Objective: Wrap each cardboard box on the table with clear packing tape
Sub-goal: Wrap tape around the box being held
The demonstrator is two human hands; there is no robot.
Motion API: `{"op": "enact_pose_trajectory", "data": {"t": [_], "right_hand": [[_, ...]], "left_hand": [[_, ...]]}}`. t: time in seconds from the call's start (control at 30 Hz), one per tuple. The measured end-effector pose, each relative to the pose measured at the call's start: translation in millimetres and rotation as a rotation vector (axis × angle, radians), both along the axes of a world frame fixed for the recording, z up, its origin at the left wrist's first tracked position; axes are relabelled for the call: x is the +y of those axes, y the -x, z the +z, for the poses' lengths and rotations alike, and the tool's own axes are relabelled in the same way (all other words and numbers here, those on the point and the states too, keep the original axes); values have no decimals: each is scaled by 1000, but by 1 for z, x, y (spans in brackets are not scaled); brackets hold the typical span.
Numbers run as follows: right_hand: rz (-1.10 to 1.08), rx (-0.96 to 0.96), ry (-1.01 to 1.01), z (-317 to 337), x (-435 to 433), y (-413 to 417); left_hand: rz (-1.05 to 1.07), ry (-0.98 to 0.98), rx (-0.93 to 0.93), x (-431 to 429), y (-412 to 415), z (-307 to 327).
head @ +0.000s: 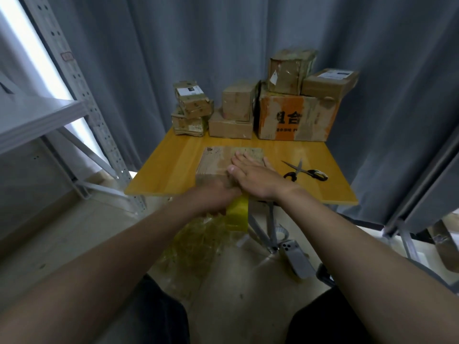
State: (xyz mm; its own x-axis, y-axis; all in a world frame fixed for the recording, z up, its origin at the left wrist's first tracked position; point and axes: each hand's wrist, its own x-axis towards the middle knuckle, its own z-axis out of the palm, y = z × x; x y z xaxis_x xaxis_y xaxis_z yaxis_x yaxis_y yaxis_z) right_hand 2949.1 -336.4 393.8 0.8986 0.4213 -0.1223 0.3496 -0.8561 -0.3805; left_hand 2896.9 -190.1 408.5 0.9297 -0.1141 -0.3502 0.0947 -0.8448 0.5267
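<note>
We look down on a yellow table (169, 165). Our right hand (250, 173) lies flat, fingers straight, on a low cardboard box (216, 161) near the table's front edge. Our left hand (213, 194), blurred, grips a yellowish tape roll (238, 214) just below that edge. To the right of the box lie scissors (304, 171). Other boxes (293, 115) are stacked along the far side, before a grey curtain (198, 45).

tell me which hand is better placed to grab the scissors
Right, probably: the scissors lie beside the right hand, flat on the box, while the left hand grips the tape roll.
</note>
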Motion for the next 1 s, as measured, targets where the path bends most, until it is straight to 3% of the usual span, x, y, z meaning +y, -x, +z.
{"op": "enact_pose_trajectory", "data": {"t": [0.07,0.17,0.27,0.43,0.53,0.6,0.67,0.77,0.87,1.0], "right_hand": [[-11,0,-12,0,1,2],[-17,-17,-6,-2,2,3],[-25,-34,-21,-3,1,2],[-55,-75,-109,-9,2,0],[-142,-62,-482,-10,-8,0],[-365,-248,-601,-12,-28,-3],[-647,-401,-407,-17,-56,-9],[-915,-231,-93,-31,-93,-19],[-907,-42,25,-40,-113,-21],[-801,-10,41,-36,-117,-17]], "left_hand": [[146,325,140,-3,4,-19],[336,653,129,-6,3,-38],[359,653,112,-9,10,-37],[318,715,234,-10,20,-38],[364,784,213,-12,17,-44],[376,803,191,-15,14,-48],[368,789,192,-17,12,-49],[368,772,216,-18,10,-47],[382,760,228,-19,10,-44],[383,753,215,-19,9,-46]]}}
